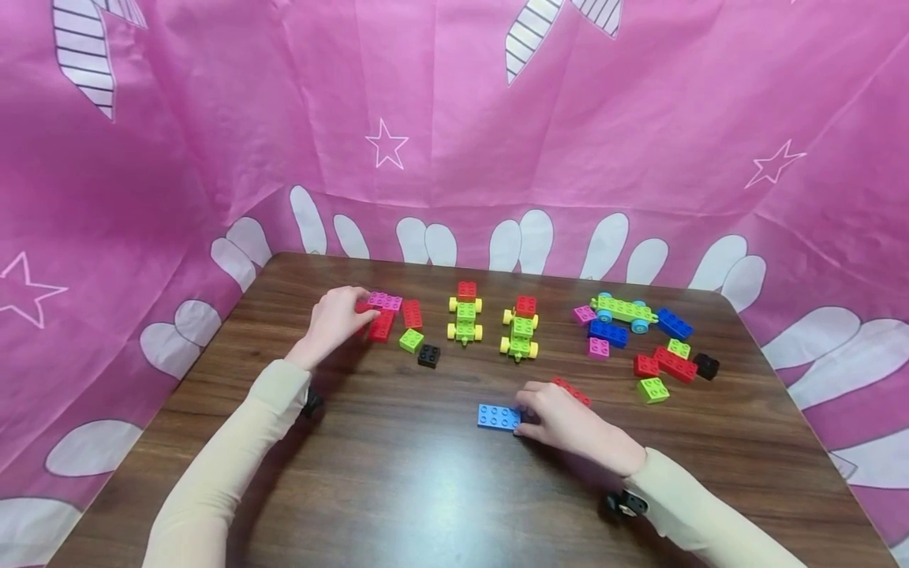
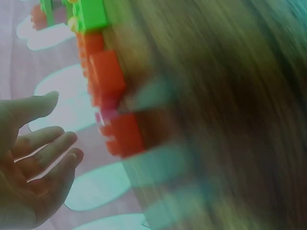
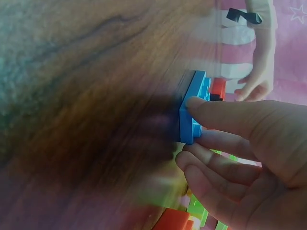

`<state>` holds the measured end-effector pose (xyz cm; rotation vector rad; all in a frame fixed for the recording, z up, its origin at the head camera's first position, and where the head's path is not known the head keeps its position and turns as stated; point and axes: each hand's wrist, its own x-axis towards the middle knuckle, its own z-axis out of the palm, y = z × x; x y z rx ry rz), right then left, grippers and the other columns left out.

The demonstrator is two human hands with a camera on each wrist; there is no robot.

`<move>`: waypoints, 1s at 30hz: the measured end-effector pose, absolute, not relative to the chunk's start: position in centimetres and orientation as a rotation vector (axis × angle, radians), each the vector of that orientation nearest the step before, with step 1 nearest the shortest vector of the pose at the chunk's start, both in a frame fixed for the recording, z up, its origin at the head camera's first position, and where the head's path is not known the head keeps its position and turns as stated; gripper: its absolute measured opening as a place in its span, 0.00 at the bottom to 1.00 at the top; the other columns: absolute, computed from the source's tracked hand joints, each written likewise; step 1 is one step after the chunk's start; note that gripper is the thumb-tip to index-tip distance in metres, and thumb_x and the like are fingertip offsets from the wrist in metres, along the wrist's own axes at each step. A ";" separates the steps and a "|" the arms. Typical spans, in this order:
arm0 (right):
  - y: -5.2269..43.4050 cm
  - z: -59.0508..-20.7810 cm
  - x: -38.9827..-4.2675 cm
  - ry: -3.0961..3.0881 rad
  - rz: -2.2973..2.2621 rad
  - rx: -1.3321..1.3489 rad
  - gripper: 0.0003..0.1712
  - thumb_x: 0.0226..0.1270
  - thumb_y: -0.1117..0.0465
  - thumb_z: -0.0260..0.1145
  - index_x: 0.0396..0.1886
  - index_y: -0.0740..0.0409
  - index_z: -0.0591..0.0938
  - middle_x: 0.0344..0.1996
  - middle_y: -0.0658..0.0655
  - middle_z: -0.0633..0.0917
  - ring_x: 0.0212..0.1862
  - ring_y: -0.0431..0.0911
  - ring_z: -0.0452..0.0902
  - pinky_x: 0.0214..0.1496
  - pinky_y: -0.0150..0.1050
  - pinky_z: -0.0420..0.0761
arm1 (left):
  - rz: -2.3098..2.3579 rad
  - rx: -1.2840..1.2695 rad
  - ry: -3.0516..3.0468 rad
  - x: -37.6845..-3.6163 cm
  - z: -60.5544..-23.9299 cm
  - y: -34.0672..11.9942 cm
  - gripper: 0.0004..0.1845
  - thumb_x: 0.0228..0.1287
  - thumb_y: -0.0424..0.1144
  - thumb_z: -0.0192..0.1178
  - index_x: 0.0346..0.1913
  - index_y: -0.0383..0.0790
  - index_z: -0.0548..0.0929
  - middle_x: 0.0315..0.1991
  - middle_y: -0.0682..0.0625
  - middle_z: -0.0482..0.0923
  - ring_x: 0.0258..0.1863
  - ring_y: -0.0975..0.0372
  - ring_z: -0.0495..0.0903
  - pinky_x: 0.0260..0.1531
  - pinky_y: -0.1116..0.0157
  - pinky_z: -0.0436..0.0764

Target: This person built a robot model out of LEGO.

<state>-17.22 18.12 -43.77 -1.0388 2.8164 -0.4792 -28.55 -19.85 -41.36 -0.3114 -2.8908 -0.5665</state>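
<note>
- Head view: two hands work on a brown table [image 1: 398, 473]. The right hand [image 1: 568, 422] pinches the right end of one blue brick [image 1: 499, 416], which lies flat near the table's middle, long axis left to right, bare wood in front and to its left. The left hand [image 1: 337, 319] lies with relaxed fingers against a cluster of three red bricks [image 1: 382, 325] and one magenta brick [image 1: 384, 300]. Two wheeled builds [image 1: 465, 312] stand behind.
- Left wrist view: blurred; the left hand's fingers [image 2: 45, 160] are spread, holding nothing, just beside the red bricks [image 2: 112, 103].
- Right wrist view: thumb and fingers [image 3: 225, 115] clasp the blue brick [image 3: 193, 112] at its end, bare wood beyond it.
</note>
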 end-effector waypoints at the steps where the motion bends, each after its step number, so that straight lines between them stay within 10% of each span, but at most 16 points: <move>1: 18.1 -43.8 -17.3 2.816 -0.479 -1.040 0.18 0.55 0.53 0.77 0.43 0.55 0.86 0.33 0.50 0.86 0.32 0.38 0.81 0.36 0.27 0.82 | -0.569 -0.297 -2.905 -28.6 -41.5 -20.1 0.23 0.60 0.45 0.69 0.53 0.33 0.84 0.49 0.36 0.85 0.44 0.46 0.83 0.39 0.47 0.84; 30: 17.3 -44.1 -19.7 2.825 -0.510 -1.056 0.17 0.56 0.56 0.77 0.43 0.59 0.87 0.34 0.53 0.86 0.33 0.39 0.79 0.38 0.31 0.84 | -0.640 -0.219 -3.132 -30.3 -42.3 -22.3 0.22 0.60 0.36 0.63 0.58 0.32 0.80 0.51 0.34 0.83 0.44 0.46 0.81 0.43 0.46 0.82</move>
